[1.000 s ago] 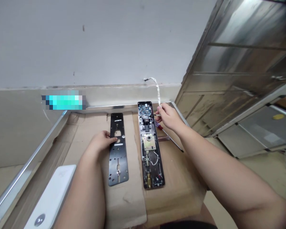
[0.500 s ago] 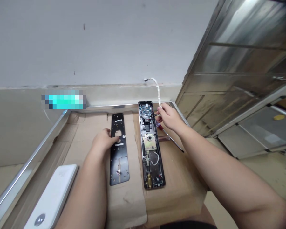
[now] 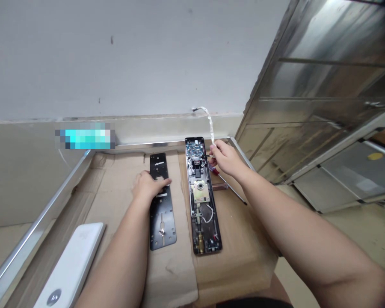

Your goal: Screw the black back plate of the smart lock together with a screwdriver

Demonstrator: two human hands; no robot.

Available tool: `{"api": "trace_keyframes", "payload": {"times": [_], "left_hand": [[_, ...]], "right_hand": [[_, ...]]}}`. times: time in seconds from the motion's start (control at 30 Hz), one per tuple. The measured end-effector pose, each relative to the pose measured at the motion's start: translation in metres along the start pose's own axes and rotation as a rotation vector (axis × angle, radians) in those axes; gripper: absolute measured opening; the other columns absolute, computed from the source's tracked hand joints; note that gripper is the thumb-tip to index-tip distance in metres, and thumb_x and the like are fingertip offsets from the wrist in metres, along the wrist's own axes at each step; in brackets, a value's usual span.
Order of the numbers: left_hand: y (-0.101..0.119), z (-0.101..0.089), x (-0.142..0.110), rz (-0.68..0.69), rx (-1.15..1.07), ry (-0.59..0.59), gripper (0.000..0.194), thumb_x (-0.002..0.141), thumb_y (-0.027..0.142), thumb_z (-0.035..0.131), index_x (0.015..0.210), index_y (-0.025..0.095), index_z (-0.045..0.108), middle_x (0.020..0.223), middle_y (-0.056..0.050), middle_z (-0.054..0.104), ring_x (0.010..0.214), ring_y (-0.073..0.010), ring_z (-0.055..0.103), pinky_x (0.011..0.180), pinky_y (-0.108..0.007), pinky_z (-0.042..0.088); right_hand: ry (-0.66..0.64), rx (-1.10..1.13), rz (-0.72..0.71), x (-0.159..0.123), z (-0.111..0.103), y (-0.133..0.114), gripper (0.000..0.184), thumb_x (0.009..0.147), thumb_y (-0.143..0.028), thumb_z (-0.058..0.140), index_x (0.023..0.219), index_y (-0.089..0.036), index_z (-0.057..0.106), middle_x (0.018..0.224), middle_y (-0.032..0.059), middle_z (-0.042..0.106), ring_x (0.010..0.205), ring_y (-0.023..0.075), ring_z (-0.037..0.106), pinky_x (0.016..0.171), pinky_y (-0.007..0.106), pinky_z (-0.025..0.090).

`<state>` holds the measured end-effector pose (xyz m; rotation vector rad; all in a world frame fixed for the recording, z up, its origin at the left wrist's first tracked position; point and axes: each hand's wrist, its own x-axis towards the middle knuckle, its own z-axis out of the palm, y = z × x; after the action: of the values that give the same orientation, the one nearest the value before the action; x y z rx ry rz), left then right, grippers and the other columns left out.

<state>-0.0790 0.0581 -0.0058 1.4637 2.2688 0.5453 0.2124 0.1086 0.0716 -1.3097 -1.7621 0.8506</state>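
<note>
Mounting plate (image 3: 162, 226) left of lock body (image 3: 200, 191), screwdriver (image 3: 231, 187) right, all on cardboard (image 3: 240, 248)

A makeshift workshop bench: a flattened brown cardboard sheet (image 3: 237, 256) covers a chrome-edged surface (image 3: 41, 222), with a plain off-white wall (image 3: 115, 55) behind the cardboard and a reflective stainless-steel panel (image 3: 324, 72) to its right.

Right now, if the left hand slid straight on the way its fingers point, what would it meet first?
Probably the open lock body. The left hand already rests on the black mounting plate, with cardboard between plate and lock, though depth is hard to judge.
</note>
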Motion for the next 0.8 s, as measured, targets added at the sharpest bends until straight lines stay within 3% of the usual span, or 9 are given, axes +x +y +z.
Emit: {"api": "trace_keyframes", "payload": {"times": [0.13, 0.27, 0.47, 0.8], "left_hand": [[0.011, 0.004, -0.008, -0.021, 0.162, 0.105, 0.098, 0.056, 0.083, 0.071, 0.124, 0.014, 0.053, 0.125, -0.029, 0.058, 0.120, -0.0478, 0.055, 0.096, -0.056, 0.044], [0.018, 0.007, -0.013, 0.024, 0.170, 0.167, 0.109, 0.063, 0.076, 0.070, 0.144, 0.012, 0.038, 0.128, -0.028, 0.055, 0.123, -0.0473, 0.052, 0.099, -0.056, 0.042], [0.017, 0.009, -0.011, 0.094, 0.101, 0.200, 0.090, 0.068, 0.053, 0.074, 0.142, 0.015, 0.039, 0.125, -0.023, 0.057, 0.119, -0.0408, 0.056, 0.098, -0.048, 0.045], [0.004, -0.013, -0.012, 0.173, -0.070, 0.184, 0.067, 0.073, 0.044, 0.073, 0.133, 0.033, 0.046, 0.123, -0.010, 0.058, 0.104, -0.0303, 0.065, 0.086, -0.041, 0.051]], "right_hand": [[-0.004, -0.018, 0.003, -0.001, 0.000, -0.002, 0.025, 0.100, -0.039, 0.044, 0.082, -0.022, 0.047, 0.077, 0.0035, 0.066, 0.060, 0.0183, 0.068, 0.054, 0.030, 0.050], [-0.009, -0.021, 0.008, -0.001, 0.000, -0.002, 0.024, 0.100, -0.038, 0.044, 0.082, -0.022, 0.047, 0.075, 0.0026, 0.067, 0.059, 0.0170, 0.067, 0.053, 0.027, 0.048], [-0.015, -0.048, 0.009, -0.002, 0.000, -0.003, 0.024, 0.100, -0.037, 0.044, 0.082, -0.022, 0.048, 0.064, 0.0004, 0.063, 0.057, 0.0170, 0.066, 0.053, 0.026, 0.048], [-0.023, -0.051, -0.013, -0.001, -0.002, -0.004, 0.023, 0.100, -0.036, 0.043, 0.082, -0.022, 0.047, 0.066, 0.0006, 0.062, 0.058, 0.0169, 0.067, 0.051, 0.025, 0.047]]}}
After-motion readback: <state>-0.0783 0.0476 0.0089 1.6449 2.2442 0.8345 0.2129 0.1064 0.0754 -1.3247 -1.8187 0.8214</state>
